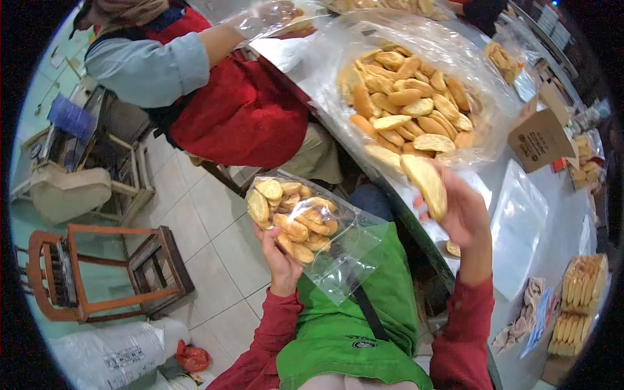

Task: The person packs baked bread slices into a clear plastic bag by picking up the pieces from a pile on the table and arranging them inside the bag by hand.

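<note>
My left hand (pixel 279 257) grips a clear plastic bag (pixel 341 276) over my lap, its fingers wrapped round the lower side. Several golden bread slices (pixel 305 221) fill the part of the bag near that hand. Raised over the table's edge, my right hand (pixel 461 205) pinches one long bread slice (pixel 424 185), pale cut face showing. Just beyond it lies a large open plastic sack (pixel 500 140) heaped with similar bread slices (pixel 409 97). A small bread piece (pixel 453 248) rests on the table below my right wrist.
Left of the table sits a person in a red apron (pixel 240 117), an arm reaching to another plastic bag (pixel 279 19). An open cardboard box (pixel 539 133), flat plastic bags (pixel 518 224), a cloth (pixel 522 315) and packed bread (pixel 583 286) occupy the right side. A wooden chair (pixel 97 312) stands left.
</note>
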Demonstrator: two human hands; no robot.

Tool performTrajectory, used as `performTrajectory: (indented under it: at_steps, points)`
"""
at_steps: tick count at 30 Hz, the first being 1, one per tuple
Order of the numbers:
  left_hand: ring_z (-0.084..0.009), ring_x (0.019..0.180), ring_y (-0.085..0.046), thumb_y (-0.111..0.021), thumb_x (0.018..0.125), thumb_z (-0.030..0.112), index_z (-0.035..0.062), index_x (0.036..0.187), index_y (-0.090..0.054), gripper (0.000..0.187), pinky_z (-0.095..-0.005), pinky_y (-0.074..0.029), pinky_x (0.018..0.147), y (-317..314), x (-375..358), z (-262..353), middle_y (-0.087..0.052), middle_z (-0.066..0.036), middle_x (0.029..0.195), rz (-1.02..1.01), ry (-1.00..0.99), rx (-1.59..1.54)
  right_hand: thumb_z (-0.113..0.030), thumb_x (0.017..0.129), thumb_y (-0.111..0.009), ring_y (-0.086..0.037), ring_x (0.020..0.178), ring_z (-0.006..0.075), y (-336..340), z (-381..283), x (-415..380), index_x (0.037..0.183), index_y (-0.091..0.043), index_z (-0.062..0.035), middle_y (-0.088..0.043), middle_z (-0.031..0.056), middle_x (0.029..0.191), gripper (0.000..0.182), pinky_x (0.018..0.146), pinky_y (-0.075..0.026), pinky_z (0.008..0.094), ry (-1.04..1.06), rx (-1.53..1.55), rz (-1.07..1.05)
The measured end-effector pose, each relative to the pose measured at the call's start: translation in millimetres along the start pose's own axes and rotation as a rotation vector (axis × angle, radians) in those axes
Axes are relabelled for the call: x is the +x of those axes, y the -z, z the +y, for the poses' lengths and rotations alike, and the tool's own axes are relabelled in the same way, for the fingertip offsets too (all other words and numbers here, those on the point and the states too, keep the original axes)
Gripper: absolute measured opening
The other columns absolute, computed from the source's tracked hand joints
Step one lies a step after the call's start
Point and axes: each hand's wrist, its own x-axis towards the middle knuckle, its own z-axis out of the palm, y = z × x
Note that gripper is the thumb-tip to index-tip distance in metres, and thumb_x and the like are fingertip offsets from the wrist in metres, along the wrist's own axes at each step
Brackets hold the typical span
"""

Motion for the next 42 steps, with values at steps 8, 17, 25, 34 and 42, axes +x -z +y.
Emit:
performTrajectory:
  at_steps: [8, 17, 25, 34, 42]
  points:
    - [-0.03, 0.121, -0.049, -0.046, 0.083, 0.013, 0.0122, 0.139, -0.034, 0.057, -0.044, -0.043, 0.102, 13.6, 7.7, -5.1, -0.046, -0.012, 0.132, -0.015, -0.049, 0.002, 0.0, 0.087, -0.056, -0.066, 0.091, 0.0269, -13.7, 81.2, -94.6, 0.125, -0.042, 0.0025, -0.059, 0.0199, 0.117, 0.041, 0.074, -0.057, 0.0337, -0.24, -0.318, 0.227]
    - [-0.0299, 0.127, -0.041, -0.049, 0.081, 0.009, 0.0165, 0.147, -0.011, 0.076, -0.0432, -0.04, 0.104, 7.1, -7.1, 1.8, -0.033, -0.014, 0.141, 0.021, -0.025, -0.004, 0.007, 0.084, -0.055, -0.043, 0.13, 0.0362, -32.6, 133.4, -67.3, 0.147, -0.022, -0.0019, -0.036, 0.0206, 0.145, 0.071, 0.106, -0.04, 0.0416, -0.192, 0.108, 0.072]
    - [-0.0304, 0.129, -0.038, -0.049, 0.081, 0.006, 0.0158, 0.15, -0.003, 0.084, -0.042, -0.038, 0.106, -1.5, -12.6, 4.2, -0.027, -0.015, 0.145, -0.01, -0.027, 0.022, -0.005, 0.091, -0.057, -0.05, 0.121, 0.028, -38.1, 153.1, -44.3, 0.146, -0.024, -0.008, -0.046, 0.0139, 0.138, 0.065, 0.094, -0.048, 0.0389, -0.282, 0.119, 0.073]
    - [-0.029, 0.133, -0.034, -0.048, 0.08, 0.002, 0.0132, 0.15, -0.002, 0.084, -0.0399, -0.035, 0.108, -4.6, -14.7, 2.2, -0.023, -0.015, 0.148, -0.04, 0.006, 0.028, -0.007, 0.091, -0.059, -0.054, 0.082, 0.0131, -43.8, 161.1, -38.0, 0.15, -0.018, -0.0156, -0.049, 0.0076, 0.133, 0.072, 0.063, -0.043, 0.0254, -0.296, 0.092, 0.031]
    - [-0.0289, 0.134, -0.033, -0.048, 0.082, 0.003, 0.0139, 0.151, 0.001, 0.085, -0.0394, -0.032, 0.11, -9.2, -21.6, 1.2, -0.021, -0.015, 0.149, -0.067, 0.061, 0.018, -0.004, 0.09, -0.056, -0.045, 0.058, 0.0075, -49.1, 161.7, -38.2, 0.151, -0.014, -0.0136, -0.044, 0.0094, 0.139, 0.074, 0.045, -0.035, 0.0184, -0.256, -0.076, 0.059]
